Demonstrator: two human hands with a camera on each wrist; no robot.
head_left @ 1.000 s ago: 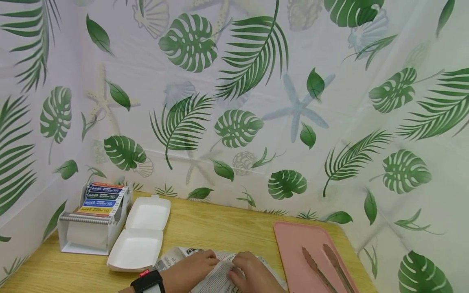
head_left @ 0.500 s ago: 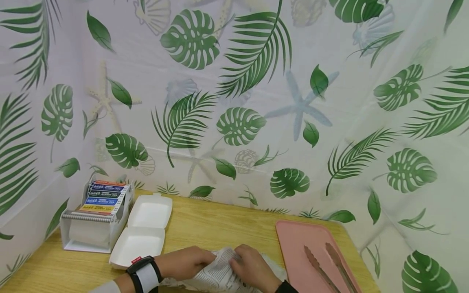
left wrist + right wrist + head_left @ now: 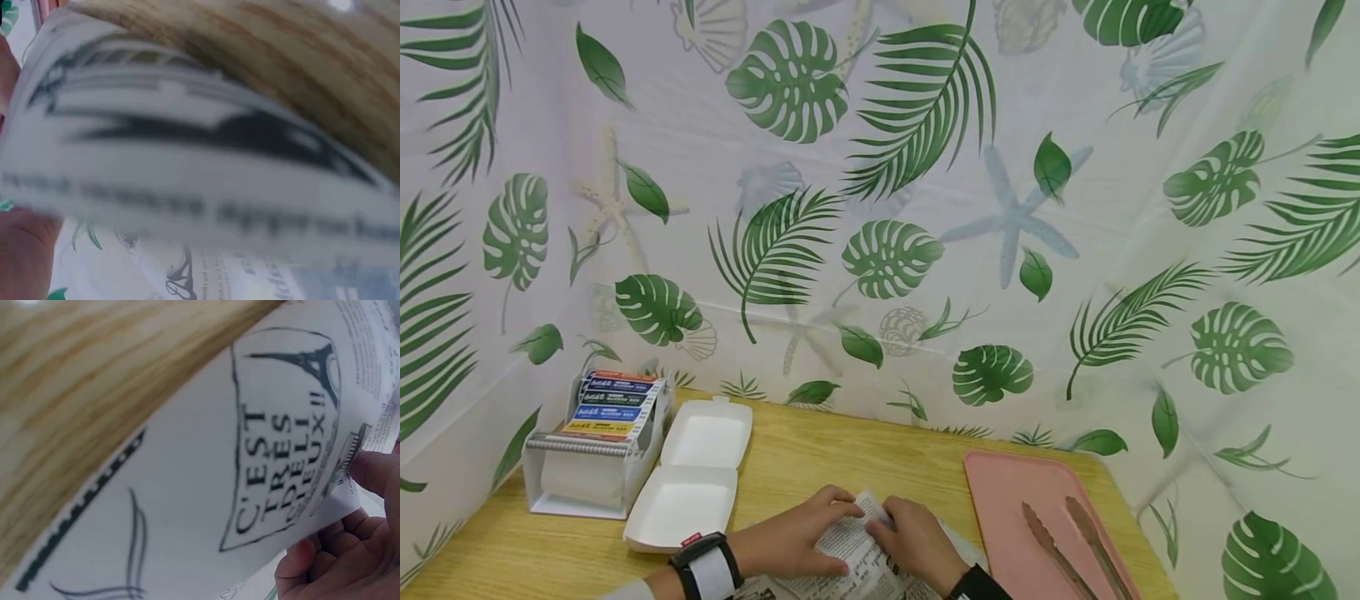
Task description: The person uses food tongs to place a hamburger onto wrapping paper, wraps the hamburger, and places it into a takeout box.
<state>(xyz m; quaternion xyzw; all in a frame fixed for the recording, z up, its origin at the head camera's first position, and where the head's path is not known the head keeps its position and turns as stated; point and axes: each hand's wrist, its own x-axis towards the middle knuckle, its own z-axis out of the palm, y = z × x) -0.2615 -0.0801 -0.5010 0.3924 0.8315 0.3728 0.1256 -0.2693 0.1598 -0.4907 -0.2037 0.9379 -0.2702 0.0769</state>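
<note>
A sheet of newsprint-patterned wrapping paper [image 3: 857,546] is folded up between both hands at the bottom of the head view. My right hand [image 3: 921,542] pinches its right side, the thumb on the near face and the fingers curled behind, as the right wrist view also shows with the hand [image 3: 350,550] at the paper's edge [image 3: 275,425]. On the other side my left hand [image 3: 801,533] has thumb and fingers spread apart, fingertips right at the paper's left edge. Paper [image 3: 187,162] fills most of the left wrist view, blurred, with part of the left hand [image 3: 25,253] at the border.
An open white foam clamshell box [image 3: 688,504] stands left of the hands. Behind it is a white dispenser [image 3: 598,454] with colored labels. A pink tray [image 3: 1000,500] lies at the right with brown-tipped tongs [image 3: 1060,558] on it. A patterned curtain [image 3: 880,350] encloses the wooden table [image 3: 820,450].
The left hand has gone from gripping the paper to spread thumb and fingers. The paper's top is raised and folded between the hands; the right hand keeps its grip.
</note>
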